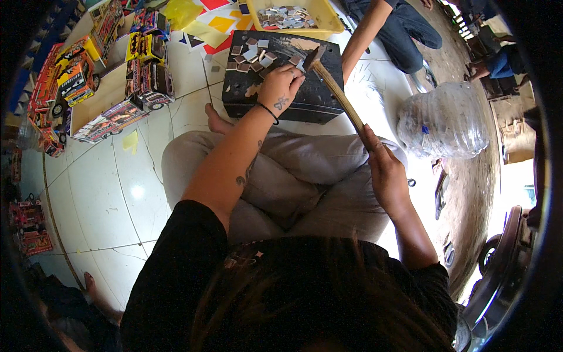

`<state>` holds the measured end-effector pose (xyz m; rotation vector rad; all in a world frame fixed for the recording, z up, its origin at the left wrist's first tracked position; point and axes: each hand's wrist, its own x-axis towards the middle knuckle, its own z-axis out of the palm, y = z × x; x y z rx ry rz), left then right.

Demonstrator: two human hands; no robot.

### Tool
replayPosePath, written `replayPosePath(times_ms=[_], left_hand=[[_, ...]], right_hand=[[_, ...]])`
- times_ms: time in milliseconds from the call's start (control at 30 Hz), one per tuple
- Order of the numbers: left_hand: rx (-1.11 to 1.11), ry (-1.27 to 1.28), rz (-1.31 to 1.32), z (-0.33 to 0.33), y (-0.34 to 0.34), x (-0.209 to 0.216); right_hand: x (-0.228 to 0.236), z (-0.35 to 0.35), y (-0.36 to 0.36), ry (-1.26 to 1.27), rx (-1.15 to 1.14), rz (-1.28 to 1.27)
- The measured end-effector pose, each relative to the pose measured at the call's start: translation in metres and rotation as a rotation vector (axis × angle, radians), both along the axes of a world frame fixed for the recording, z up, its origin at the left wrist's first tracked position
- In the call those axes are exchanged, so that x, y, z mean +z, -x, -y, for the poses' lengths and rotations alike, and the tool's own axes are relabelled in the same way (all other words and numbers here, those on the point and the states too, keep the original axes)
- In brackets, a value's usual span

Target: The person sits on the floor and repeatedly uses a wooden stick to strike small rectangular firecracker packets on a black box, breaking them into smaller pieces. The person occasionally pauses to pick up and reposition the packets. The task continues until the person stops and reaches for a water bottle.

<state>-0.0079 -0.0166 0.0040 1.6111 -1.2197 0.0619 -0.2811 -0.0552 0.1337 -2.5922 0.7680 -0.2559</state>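
Fingers of the left hand (280, 88) bunch together over the black block (272, 110), nearly closed; whatever they might pinch is hidden, so I cannot tell if they have hold of anything. The right hand (387, 177) wraps firmly round the wooden handle of a hammer (339, 95), whose head is over the block, just beside those left fingertips; whether it touches anything I cannot tell. Square pieces (253, 57) lie loose on the block, mostly left of the fingertips. I'd judge the work partway through: some pieces are out, while a heap of similar pieces (286, 17) lies in the yellow tub (335, 21) just beyond. Which are finished and which remain doesn't show. Coloured sheets (220, 24) lie near the tub, and toy trucks (153, 79) with wheels and decorated sides stand farther left on the tiled floor (102, 202). Their panels carry bold printed lettering; I can make out none on the loose pieces.
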Motion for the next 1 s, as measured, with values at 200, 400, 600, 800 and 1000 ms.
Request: replayPosePath(times_ms=[200,400,600,800,1000], left_hand=[[0.006,-0.038,0.034,-0.001,0.000,-0.002],[-0.001,-0.051,0.034,-0.001,-0.001,-0.001],[0.021,-0.025,0.023,-0.001,0.001,-0.001],[0.020,-0.020,0.027,-0.002,0.001,-0.001],[0.032,-0.053,0.044,-0.003,0.001,-0.003]], right_hand=[[-0.001,0.003,0.003,0.005,0.032,0.017],[-0.006,0.006,0.003,-0.015,0.036,0.068],[-0.008,0.006,0.007,-0.044,-0.024,0.073],[-0.012,0.005,0.004,-0.042,0.026,0.118],[-0.009,0.004,0.004,-0.128,-0.047,0.117]])
